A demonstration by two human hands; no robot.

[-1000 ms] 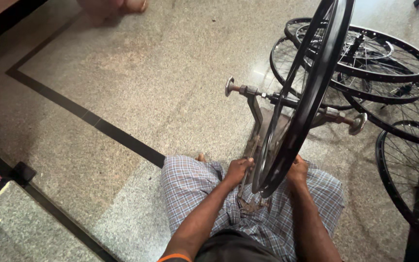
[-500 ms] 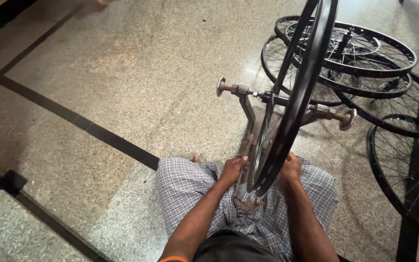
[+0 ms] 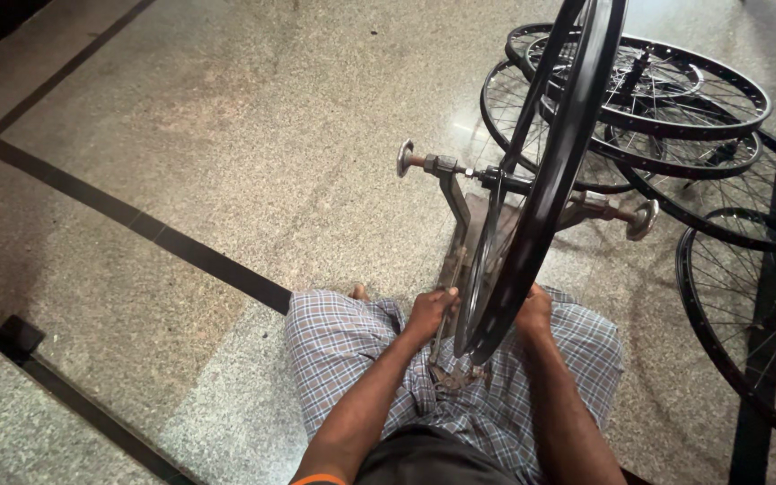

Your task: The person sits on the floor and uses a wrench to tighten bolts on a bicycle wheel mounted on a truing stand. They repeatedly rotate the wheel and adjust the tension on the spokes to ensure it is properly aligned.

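Observation:
A black bicycle wheel rim [image 3: 550, 180] stands upright in a metal truing stand [image 3: 456, 216] on the floor in front of me. Its axle [image 3: 505, 178] rests across the stand's arms. My left hand [image 3: 430, 312] is on the left side of the rim's lower part, fingers curled at the spokes. My right hand [image 3: 534, 312] grips the rim's lower right side. Whether the left hand holds a small tool is hidden. My checked cloth-covered legs [image 3: 361, 350] lie under the wheel.
Several black spoked wheels [image 3: 675, 99] lie stacked on the floor at the upper right, and more wheels [image 3: 747, 296] lie at the right edge. The speckled stone floor has a black inlay stripe [image 3: 136, 220] running diagonally at the left. A step edge [image 3: 20, 422] is at lower left.
The view has shifted slightly, so the wheel and stand sit a little further left and lower. Both hands stay at the bottom of the rim.

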